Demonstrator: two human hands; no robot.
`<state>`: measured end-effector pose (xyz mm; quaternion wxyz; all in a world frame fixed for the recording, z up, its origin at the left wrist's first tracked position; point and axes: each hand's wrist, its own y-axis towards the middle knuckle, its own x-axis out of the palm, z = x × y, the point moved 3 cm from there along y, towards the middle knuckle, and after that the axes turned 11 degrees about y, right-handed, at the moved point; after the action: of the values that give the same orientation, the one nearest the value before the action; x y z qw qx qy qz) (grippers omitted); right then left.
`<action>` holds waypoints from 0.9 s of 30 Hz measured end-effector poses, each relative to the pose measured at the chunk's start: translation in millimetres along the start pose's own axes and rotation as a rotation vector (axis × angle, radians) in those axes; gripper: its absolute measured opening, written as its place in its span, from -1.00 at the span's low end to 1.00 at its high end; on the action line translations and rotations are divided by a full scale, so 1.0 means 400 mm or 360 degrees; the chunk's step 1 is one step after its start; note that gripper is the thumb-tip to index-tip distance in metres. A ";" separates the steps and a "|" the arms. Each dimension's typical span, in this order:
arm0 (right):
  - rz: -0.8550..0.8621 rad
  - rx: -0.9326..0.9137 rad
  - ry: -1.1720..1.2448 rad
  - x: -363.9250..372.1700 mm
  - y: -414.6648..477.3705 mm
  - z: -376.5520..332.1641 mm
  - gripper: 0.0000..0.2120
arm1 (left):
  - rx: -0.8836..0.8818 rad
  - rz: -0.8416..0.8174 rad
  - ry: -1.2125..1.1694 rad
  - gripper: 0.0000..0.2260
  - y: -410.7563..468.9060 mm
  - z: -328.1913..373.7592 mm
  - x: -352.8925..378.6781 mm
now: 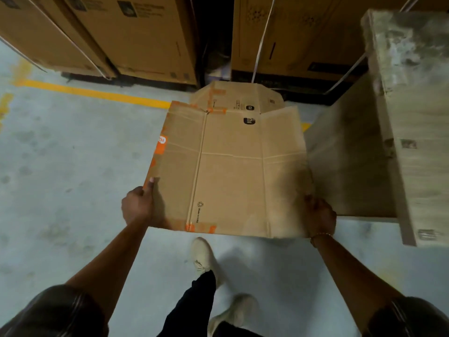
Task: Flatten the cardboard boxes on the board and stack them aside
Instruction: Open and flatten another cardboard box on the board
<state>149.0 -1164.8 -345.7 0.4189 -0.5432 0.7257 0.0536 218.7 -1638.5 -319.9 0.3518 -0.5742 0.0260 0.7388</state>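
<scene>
A yellow painted line (92,93) crosses the grey concrete floor (60,154) at the left. The left grip (138,205) is clamped on the left edge of the flattened brown cardboard box with orange tape (230,171) — held roughly level above the floor — and the right grip (319,217) is curled round its near right corner. Just right of it stands a pale plastic-wrapped block (413,105).

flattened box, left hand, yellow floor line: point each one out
flattened box (230,171), head view, middle of its upper face
left hand (138,206), head view, back of the hand gripping the box's left edge
yellow floor line (97,93), head view, midway along the painted stripe
</scene>
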 end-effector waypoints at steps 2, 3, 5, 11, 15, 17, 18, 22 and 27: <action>-0.0011 0.0043 -0.0050 0.067 0.050 0.041 -0.49 | 0.0019 -0.0020 -0.0009 -0.39 0.051 -0.018 0.077; -0.0003 0.0064 -0.0068 0.101 0.075 0.063 -0.46 | 0.0039 -0.0029 -0.0010 -0.39 0.077 -0.027 0.119; 0.0009 0.0073 -0.0064 0.169 0.125 0.107 -0.47 | 0.0068 -0.0037 -0.0012 -0.39 0.129 -0.044 0.206; 0.0018 0.0233 0.0021 0.373 0.259 0.268 -0.53 | 0.0145 -0.0099 0.0101 -0.39 0.284 -0.099 0.467; -0.0343 0.0380 0.0094 0.508 0.329 0.348 -0.58 | 0.0223 -0.0278 0.0193 -0.61 0.360 -0.124 0.589; -0.0581 0.0423 0.0174 0.564 0.332 0.375 -0.40 | 0.0124 -0.0436 0.0270 -0.68 0.369 -0.151 0.625; -0.0626 0.0445 0.0157 0.579 0.324 0.383 -0.31 | 0.0052 -0.0532 0.0309 -0.64 0.362 -0.166 0.635; -0.0680 0.0384 0.0117 0.578 0.263 0.381 -0.35 | 0.0041 -0.0661 0.0292 -0.45 0.290 -0.189 0.605; -0.0693 0.0326 0.0124 0.454 0.134 0.265 -0.34 | 0.0436 -0.0654 0.0258 -0.40 0.158 -0.112 0.441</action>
<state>152.1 -1221.8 -555.2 0.4452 -0.6432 0.6087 -0.1329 204.5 -1619.3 -511.2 0.5658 -0.5718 0.0367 0.5929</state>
